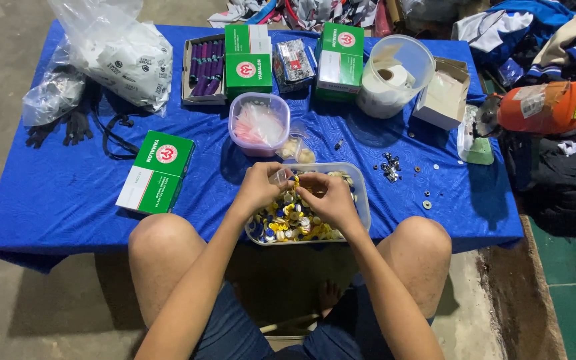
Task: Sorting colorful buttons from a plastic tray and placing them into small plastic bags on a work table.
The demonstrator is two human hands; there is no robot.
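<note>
**Operator:** Bare knees sit nearest the lens, one either side of the counter [68, 200] edge. State of the hands?

**Inspector:** Left hand [258, 189] is closed in a pinch on a small clear plastic piece [281, 177]. Right hand [331, 200] is curled, fingertips meeting the left over a small yellow part [295, 180]; whether it grips that part or only steadies it cannot be told, as the fingers cover it.

**Operator:** Location of the parts?

**Inspector:** Both hands hover over a clear rectangular tub [363, 193] at the near edge of the counter, filled with small yellow, blue and white caps [288, 223]. The tub overhangs the edge slightly, above the lap.

**Operator:** Surroundings?

**Inspector:** Just behind the tub: a round pink-tinted container [259, 123] of clear bags. To the right: loose metal screws and washers [391, 168] on the blue cloth. To the left: a green and white box [156, 171]. Well back: a large clear tub [395, 75] holding a tape roll, and an open box of purple tubes [205, 70].

**Operator:** Hazards?

**Inspector:** Three, by judgement. A slipping pinch would drop the piece into the mixed caps, where it is hard to find. Pressing down on the overhanging tub could tip it onto the floor. A forearm sweeping right could scatter the washers off the counter.
</note>
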